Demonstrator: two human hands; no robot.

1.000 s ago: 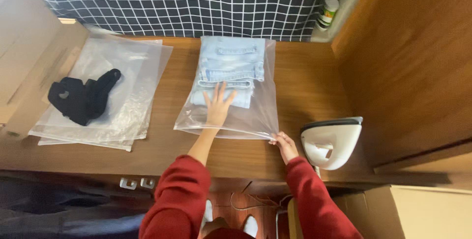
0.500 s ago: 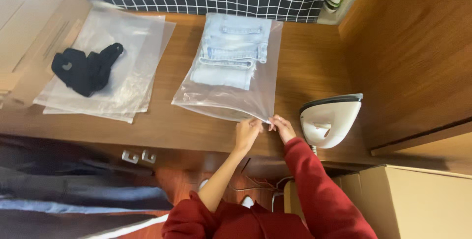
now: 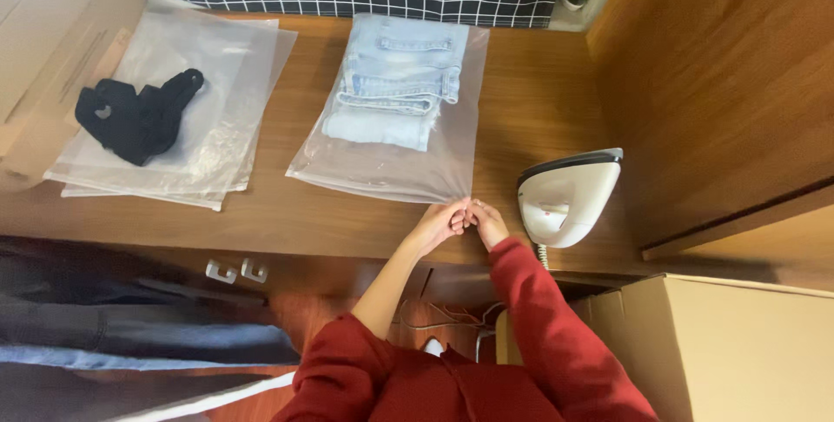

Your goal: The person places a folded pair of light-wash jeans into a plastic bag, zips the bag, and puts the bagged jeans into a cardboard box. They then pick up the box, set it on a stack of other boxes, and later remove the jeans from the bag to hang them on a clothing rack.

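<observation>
Here the clear plastic zip bag (image 3: 391, 157) holding folded light-blue jeans (image 3: 395, 83) lies flat on the brown wooden table (image 3: 347, 222), reaching away from both hands, and the left hand (image 3: 441, 224) and right hand (image 3: 485, 220) are pressed together, pinching the bag's near right corner. Pinched at one corner only, the slippery film could slide or pucker, leaving the mouth unevenly closed. The white clothes iron (image 3: 565, 196), just right of the right hand, could be knocked by an elbow.
</observation>
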